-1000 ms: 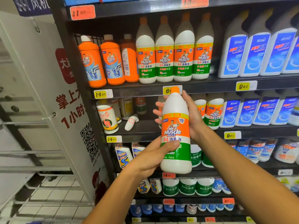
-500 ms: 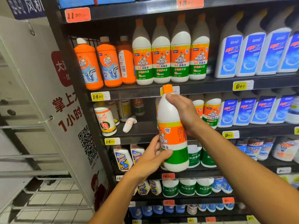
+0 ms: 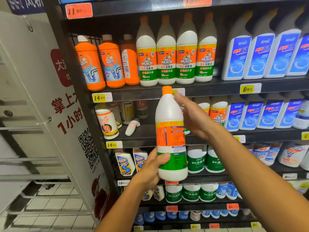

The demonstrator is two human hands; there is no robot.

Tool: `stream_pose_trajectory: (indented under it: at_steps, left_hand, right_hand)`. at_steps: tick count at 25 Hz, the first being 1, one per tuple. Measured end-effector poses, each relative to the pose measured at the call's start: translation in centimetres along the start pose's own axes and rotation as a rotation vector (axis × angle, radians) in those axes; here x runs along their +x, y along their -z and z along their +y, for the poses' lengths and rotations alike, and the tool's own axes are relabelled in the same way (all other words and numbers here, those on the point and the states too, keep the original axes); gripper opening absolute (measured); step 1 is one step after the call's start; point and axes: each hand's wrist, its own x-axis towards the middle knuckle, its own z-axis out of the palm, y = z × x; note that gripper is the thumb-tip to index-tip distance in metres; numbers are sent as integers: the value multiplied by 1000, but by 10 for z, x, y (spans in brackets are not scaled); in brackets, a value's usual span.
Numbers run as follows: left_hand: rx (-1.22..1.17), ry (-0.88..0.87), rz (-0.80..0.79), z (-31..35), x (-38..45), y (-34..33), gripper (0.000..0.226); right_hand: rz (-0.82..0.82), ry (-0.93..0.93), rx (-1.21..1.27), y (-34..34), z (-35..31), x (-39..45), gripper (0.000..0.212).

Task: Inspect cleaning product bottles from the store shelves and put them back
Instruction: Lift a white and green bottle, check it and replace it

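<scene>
Shelving: black metal shelf unit (image 3: pixel 217 88), several tiers, filling most of the view, with a dark upright post (image 3: pixel 73 91) at its left edge.
Price tags: yellow tags (image 3: pixel 102 97) clipped to the shelf edges, orange-red ones (image 3: pixel 78 10) on the top tier and lower tiers.
Side panel: white board (image 3: pixel 41 97) fixed to the left of the post, printed with red Chinese characters and a black QR code (image 3: pixel 88 148).
Overhead sign: dark blue banner (image 3: pixel 25 4) at top left, white characters, blurred.
Left side: white metal rails (image 3: pixel 25 159) running level, one above another.
Floor: pale square tiles (image 3: pixel 55 203) with dark grout.
Light: even, bright on shelf fronts, dim toward shelf backs.
</scene>
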Motion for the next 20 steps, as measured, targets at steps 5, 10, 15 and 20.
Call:
stream_pose_trajectory:
  at_steps: [5, 10, 15, 20]
  left_hand:
    - [-119, 128, -309, -3, 0, -7, 75]
    - [-151, 144, -319, -3, 3, -4, 84]
    - [-103, 43, -28, -2, -3, 5, 91]
    - [205, -10, 271, -3, 2, -14, 54]
  right_hand:
    - [-175, -88, 324, -9, 6, -1, 56]
    - [-86, -43, 268, -10, 9, 1, 38]
    - [-2, 72, 69, -6, 5, -1, 31]
    - [306, 240, -147, -17, 0, -3, 26]
